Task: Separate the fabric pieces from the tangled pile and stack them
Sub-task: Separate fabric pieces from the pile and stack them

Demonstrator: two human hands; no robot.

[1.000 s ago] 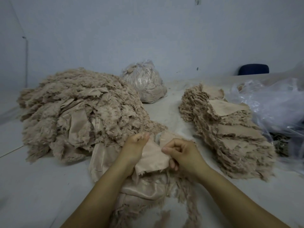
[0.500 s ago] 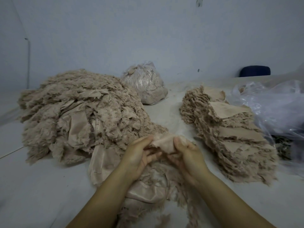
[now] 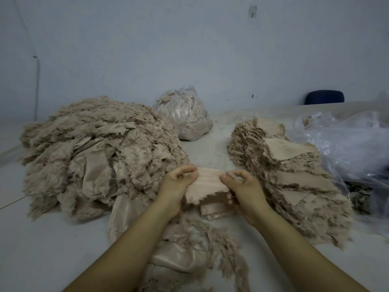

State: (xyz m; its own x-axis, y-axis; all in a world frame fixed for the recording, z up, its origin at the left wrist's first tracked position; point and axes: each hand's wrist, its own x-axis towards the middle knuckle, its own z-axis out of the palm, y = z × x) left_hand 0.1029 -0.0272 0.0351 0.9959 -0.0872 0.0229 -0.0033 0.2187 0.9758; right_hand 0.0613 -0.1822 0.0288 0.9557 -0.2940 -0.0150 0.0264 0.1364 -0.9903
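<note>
Both hands met at centre frame, each clamped on one end of a small beige fabric piece with a frayed lower edge (image 3: 205, 185): left hand (image 3: 179, 184) pinching its left end, right hand (image 3: 242, 186) pinching its right end, the piece drawn flat between them with its long axis running left to right across the frame. It was held just above loose beige scraps and a shiny satin-like piece (image 3: 181, 260) at lower centre. The large tangled pile of beige frayed fabric (image 3: 94, 152) lay at left centre, touching the left hand's side. The sorted stack of flat beige pieces (image 3: 294, 182) lay at right centre, just beside the right hand; judged the nearer hand for placing, with a short carry toward frame right. Surface: pale grey tabletop (image 3: 42, 249), matte, littered with lint. Beyond: clear plastic bag stuffed with scraps (image 3: 185, 116) at upper centre, crumpled clear plastic sheeting (image 3: 347, 148) at right, dark blue chair back (image 3: 325, 98) at upper right, plain pale blue wall (image 3: 189, 49).
</note>
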